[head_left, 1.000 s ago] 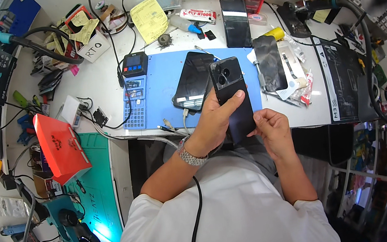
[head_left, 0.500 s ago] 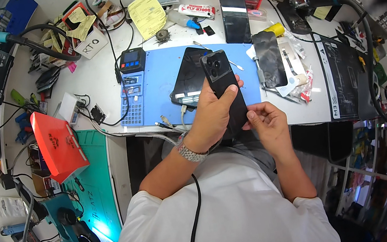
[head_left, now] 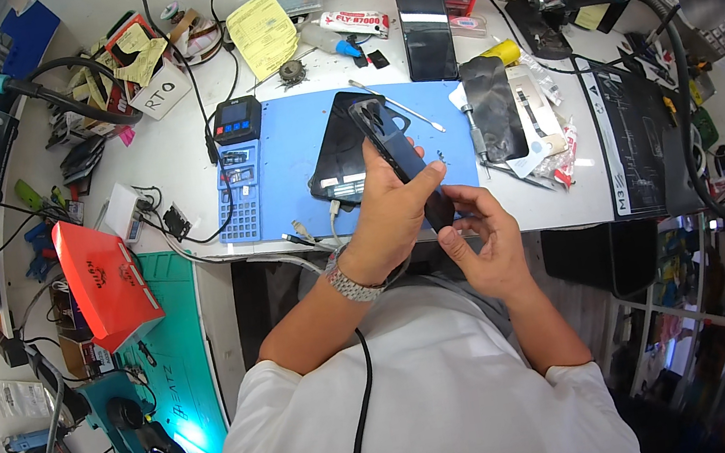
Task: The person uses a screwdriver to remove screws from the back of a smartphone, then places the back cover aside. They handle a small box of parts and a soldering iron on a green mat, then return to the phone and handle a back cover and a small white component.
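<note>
My left hand (head_left: pixel 388 209) is closed round a black smartphone (head_left: pixel 398 148), thumb along its near side. The phone is held up at a slant, its rear camera bump at the upper end, turned partly edge-on. My right hand (head_left: pixel 487 241) is at its lower end, with bent fingers and thumb about the bottom edge; the exact contact is partly hidden. Behind and below the phone, a black tablet-like device (head_left: pixel 335 149) lies on the blue mat (head_left: pixel 291 125). A white cable plug (head_left: pixel 334 208) is at that device's near edge.
A small box-shaped meter (head_left: pixel 236 120) stands on the mat's left. Another dark phone (head_left: pixel 427 39) lies at the back. A screwdriver (head_left: pixel 475 130) and a black panel (head_left: pixel 495 108) lie to the right. A red box (head_left: pixel 108 279) and a teal microscope (head_left: pixel 129 449) are at left.
The phone has turned from showing its back to a more edge-on tilt. My right hand has shifted left and its fingers have come round the lower end. The whole view has shifted slightly.
</note>
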Tool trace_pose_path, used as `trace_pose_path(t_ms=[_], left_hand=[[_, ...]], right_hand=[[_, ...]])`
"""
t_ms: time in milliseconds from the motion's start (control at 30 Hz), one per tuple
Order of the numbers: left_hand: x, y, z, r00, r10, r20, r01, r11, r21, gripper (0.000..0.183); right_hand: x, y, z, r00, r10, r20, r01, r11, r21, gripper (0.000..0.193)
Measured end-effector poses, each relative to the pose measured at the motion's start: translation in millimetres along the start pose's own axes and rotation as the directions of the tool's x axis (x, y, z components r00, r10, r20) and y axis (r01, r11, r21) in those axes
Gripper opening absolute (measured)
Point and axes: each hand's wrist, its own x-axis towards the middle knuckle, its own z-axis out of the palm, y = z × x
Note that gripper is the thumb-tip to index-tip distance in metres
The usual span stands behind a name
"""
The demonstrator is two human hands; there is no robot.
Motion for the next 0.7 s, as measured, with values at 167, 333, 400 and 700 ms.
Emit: trace_pose_path(t_ms=[167, 333, 400, 700], left_hand=[[-1, 6, 1, 0.998, -0.004, 0.056, -0.002, 0.994, 0.107, 0.064], [-6, 13, 3, 0.999, 0.007, 0.041, -0.013, 0.991, 0.135, 0.051], [-4, 10, 3, 0.999, 0.014, 0.051, -0.022, 0.988, 0.155, 0.048], [-4, 4, 9, 0.980, 0.030, 0.196, -0.082, 0.961, 0.264, 0.049]], right_hand=[[2, -10, -2, 0.999, -0.044, -0.027, 0.041, 0.992, -0.116, 0.051], [3, -17, -9, 0.999, -0.047, -0.019, 0.042, 0.978, -0.202, 0.051], [1, -17, -12, 0.995, -0.083, -0.058, 0.070, 0.979, -0.190, 0.051], [-4, -18, -16, 0.959, -0.210, -0.189, 0.165, 0.959, -0.229, 0.041]])
